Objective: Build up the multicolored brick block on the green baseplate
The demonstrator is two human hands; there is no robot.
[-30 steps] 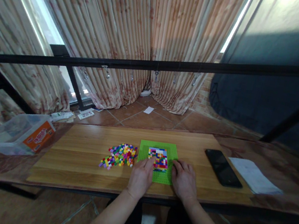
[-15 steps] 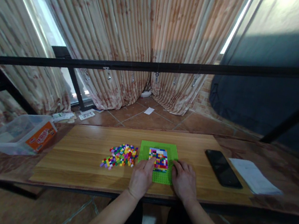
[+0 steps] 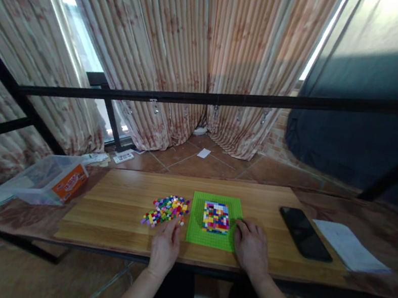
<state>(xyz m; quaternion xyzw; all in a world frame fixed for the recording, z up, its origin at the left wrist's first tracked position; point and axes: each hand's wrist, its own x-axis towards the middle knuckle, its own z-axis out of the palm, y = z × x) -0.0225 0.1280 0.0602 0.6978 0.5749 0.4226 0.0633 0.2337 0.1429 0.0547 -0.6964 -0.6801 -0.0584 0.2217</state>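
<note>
My left hand [image 3: 165,247] is at the near edge of a pile of small multicoloured building bricks [image 3: 168,209], fingers stretched toward them and thumb slightly apart; I see nothing held in it. To the right lies a green baseplate [image 3: 193,234]. On it stands a low block built of many coloured bricks [image 3: 216,218], with red, yellow, white and blue pieces on top. My right hand [image 3: 251,246] grips the baseplate's right edge with curled fingers; its fingertips are partly hidden.
A black phone [image 3: 306,233] and white papers [image 3: 349,246] lie to the right. At the left stands a clear plastic box [image 3: 45,178] with an orange label. The wooden board [image 3: 119,227] lies under the bricks; a dark metal bar [image 3: 192,98] crosses beyond it.
My left hand has left the brick block and moved left to the loose pile, uncovering the block's front. My right hand stays at the baseplate's edge. The whole view has shifted slightly.
</note>
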